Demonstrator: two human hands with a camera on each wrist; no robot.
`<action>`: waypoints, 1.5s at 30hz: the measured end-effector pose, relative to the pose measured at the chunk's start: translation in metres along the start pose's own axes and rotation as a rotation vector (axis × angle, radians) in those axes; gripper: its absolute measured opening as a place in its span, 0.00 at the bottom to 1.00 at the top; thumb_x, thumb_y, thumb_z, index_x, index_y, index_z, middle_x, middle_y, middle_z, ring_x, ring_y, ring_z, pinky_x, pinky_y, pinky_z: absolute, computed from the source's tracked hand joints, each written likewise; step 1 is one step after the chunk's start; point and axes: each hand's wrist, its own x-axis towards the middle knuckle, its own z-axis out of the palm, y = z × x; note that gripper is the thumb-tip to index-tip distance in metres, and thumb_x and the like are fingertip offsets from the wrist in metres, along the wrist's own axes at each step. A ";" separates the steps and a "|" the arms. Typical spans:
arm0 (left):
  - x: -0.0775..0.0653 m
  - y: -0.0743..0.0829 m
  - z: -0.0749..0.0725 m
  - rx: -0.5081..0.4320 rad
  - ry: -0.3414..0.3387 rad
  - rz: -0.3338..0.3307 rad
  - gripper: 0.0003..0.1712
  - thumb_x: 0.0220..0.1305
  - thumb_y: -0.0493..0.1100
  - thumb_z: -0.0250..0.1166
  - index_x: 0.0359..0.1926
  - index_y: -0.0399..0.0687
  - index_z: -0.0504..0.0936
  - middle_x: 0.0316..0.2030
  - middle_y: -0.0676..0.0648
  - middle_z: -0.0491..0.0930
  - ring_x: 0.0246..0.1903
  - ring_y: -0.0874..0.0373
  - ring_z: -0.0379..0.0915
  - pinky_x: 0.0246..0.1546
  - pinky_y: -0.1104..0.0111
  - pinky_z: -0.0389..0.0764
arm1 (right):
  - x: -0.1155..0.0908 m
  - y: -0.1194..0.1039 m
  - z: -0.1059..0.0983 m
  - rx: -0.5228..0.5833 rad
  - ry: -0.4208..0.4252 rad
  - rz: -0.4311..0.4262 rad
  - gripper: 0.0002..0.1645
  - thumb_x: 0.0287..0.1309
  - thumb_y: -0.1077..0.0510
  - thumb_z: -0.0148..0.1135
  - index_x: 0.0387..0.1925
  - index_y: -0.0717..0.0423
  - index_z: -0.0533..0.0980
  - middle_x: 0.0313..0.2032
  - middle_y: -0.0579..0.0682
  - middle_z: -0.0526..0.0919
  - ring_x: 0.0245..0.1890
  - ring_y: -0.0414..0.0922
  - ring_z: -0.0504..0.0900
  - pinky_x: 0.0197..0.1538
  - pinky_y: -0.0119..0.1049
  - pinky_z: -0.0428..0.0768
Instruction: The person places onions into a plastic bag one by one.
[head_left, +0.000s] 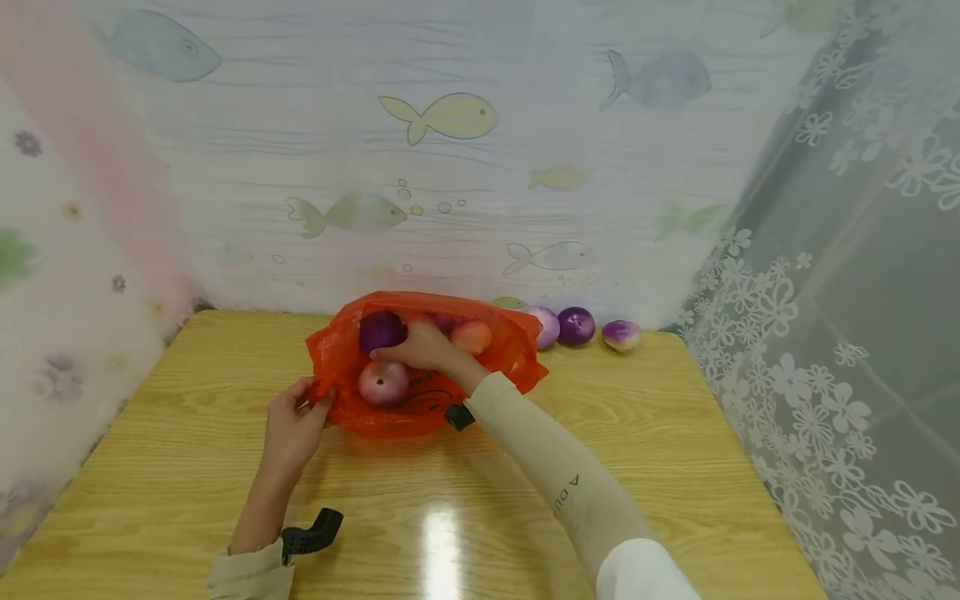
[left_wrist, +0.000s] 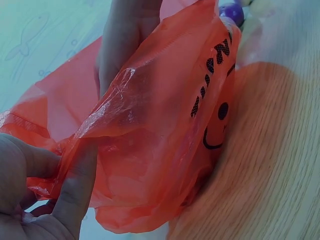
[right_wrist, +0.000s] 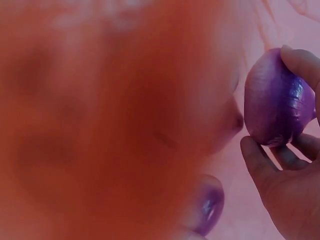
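Note:
A red plastic bag (head_left: 420, 417) with black print lies on the table, its mouth spread wide. At its left edge my left hand (head_left: 295, 427) pinches the rim; the left wrist view shows the red film (left_wrist: 145, 165) between thumb and fingers. Inside the mouth, my right hand (head_left: 420, 343) grips a shiny purple onion (right_wrist: 277, 100) between thumb and fingertips. A paler pinkish onion (head_left: 384, 383) sits below that hand in the bag. To its right lies an orange-pink round fruit (head_left: 471, 337), perhaps a peach. Red film blurs much of the right wrist view.
Right of the bag, along the back of the wooden table (head_left: 645, 433), stand a pale purple onion (head_left: 546, 327), a dark purple one (head_left: 577, 325) and a purple-and-white one (head_left: 622, 335). A fish-patterned curtain (head_left: 465, 183) hangs behind, and a flowered sheer curtain (head_left: 832, 350) at the right.

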 end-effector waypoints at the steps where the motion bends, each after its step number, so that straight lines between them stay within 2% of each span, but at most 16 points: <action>1: 0.000 0.000 0.000 0.001 -0.002 -0.002 0.22 0.78 0.39 0.54 0.66 0.31 0.70 0.61 0.33 0.70 0.38 0.77 0.76 0.39 0.80 0.82 | 0.001 0.000 0.001 0.011 0.002 0.017 0.41 0.56 0.52 0.76 0.68 0.49 0.67 0.61 0.45 0.75 0.61 0.39 0.74 0.68 0.31 0.70; 5: 0.000 0.001 0.001 -0.002 -0.002 -0.001 0.22 0.78 0.39 0.54 0.66 0.31 0.70 0.61 0.33 0.70 0.38 0.77 0.76 0.39 0.80 0.82 | 0.006 -0.002 0.004 0.041 0.018 0.060 0.39 0.57 0.51 0.75 0.67 0.48 0.67 0.60 0.43 0.74 0.61 0.39 0.73 0.70 0.31 0.68; 13: 0.000 0.002 0.002 -0.008 -0.017 0.002 0.22 0.78 0.39 0.53 0.66 0.30 0.69 0.62 0.33 0.70 0.39 0.77 0.76 0.39 0.80 0.82 | 0.013 -0.006 0.008 0.041 0.027 0.050 0.39 0.56 0.56 0.76 0.67 0.52 0.69 0.61 0.48 0.76 0.60 0.40 0.74 0.69 0.28 0.68; 19: 0.000 0.003 0.003 -0.007 -0.014 0.009 0.22 0.79 0.39 0.53 0.66 0.31 0.69 0.62 0.33 0.70 0.39 0.77 0.76 0.40 0.80 0.82 | 0.013 -0.006 0.009 0.055 0.036 0.080 0.38 0.56 0.54 0.76 0.65 0.54 0.70 0.60 0.50 0.77 0.59 0.43 0.75 0.69 0.32 0.70; 23: 0.001 0.003 0.003 -0.004 -0.009 0.012 0.22 0.79 0.40 0.53 0.66 0.31 0.70 0.62 0.33 0.70 0.38 0.78 0.76 0.39 0.81 0.82 | 0.013 -0.007 0.009 0.089 0.041 0.044 0.35 0.58 0.55 0.75 0.63 0.57 0.71 0.58 0.54 0.79 0.58 0.48 0.77 0.67 0.39 0.73; 26: 0.001 0.002 0.003 0.006 -0.008 0.003 0.22 0.79 0.40 0.53 0.67 0.32 0.69 0.62 0.33 0.70 0.38 0.77 0.76 0.39 0.80 0.82 | 0.013 -0.006 0.009 0.117 0.046 -0.007 0.32 0.60 0.57 0.73 0.63 0.58 0.72 0.57 0.55 0.80 0.57 0.50 0.78 0.67 0.41 0.74; 33: 0.001 0.002 0.001 0.013 -0.003 -0.010 0.24 0.79 0.41 0.52 0.69 0.33 0.68 0.64 0.33 0.70 0.38 0.78 0.76 0.39 0.81 0.81 | 0.010 -0.002 0.007 0.137 0.051 0.009 0.26 0.65 0.53 0.69 0.60 0.61 0.75 0.53 0.55 0.83 0.52 0.48 0.81 0.61 0.32 0.77; 37: 0.001 0.002 0.002 -0.003 0.003 -0.003 0.24 0.79 0.40 0.53 0.68 0.32 0.68 0.64 0.33 0.71 0.38 0.78 0.76 0.39 0.81 0.81 | 0.005 -0.006 0.001 0.113 0.052 0.041 0.25 0.68 0.51 0.65 0.59 0.61 0.76 0.52 0.55 0.82 0.53 0.47 0.79 0.61 0.33 0.76; 41: -0.001 0.002 0.003 -0.006 0.010 0.003 0.23 0.78 0.39 0.53 0.68 0.31 0.69 0.63 0.33 0.71 0.38 0.78 0.76 0.38 0.81 0.81 | -0.004 -0.012 -0.007 0.056 0.014 0.118 0.27 0.69 0.46 0.63 0.61 0.57 0.75 0.51 0.52 0.82 0.51 0.46 0.78 0.61 0.34 0.75; 45: -0.001 0.002 0.003 -0.001 0.012 0.005 0.23 0.78 0.39 0.53 0.68 0.31 0.69 0.63 0.33 0.71 0.38 0.78 0.75 0.38 0.81 0.81 | -0.015 -0.017 -0.017 0.012 -0.064 0.137 0.32 0.68 0.45 0.63 0.66 0.56 0.71 0.55 0.54 0.81 0.54 0.48 0.77 0.65 0.37 0.74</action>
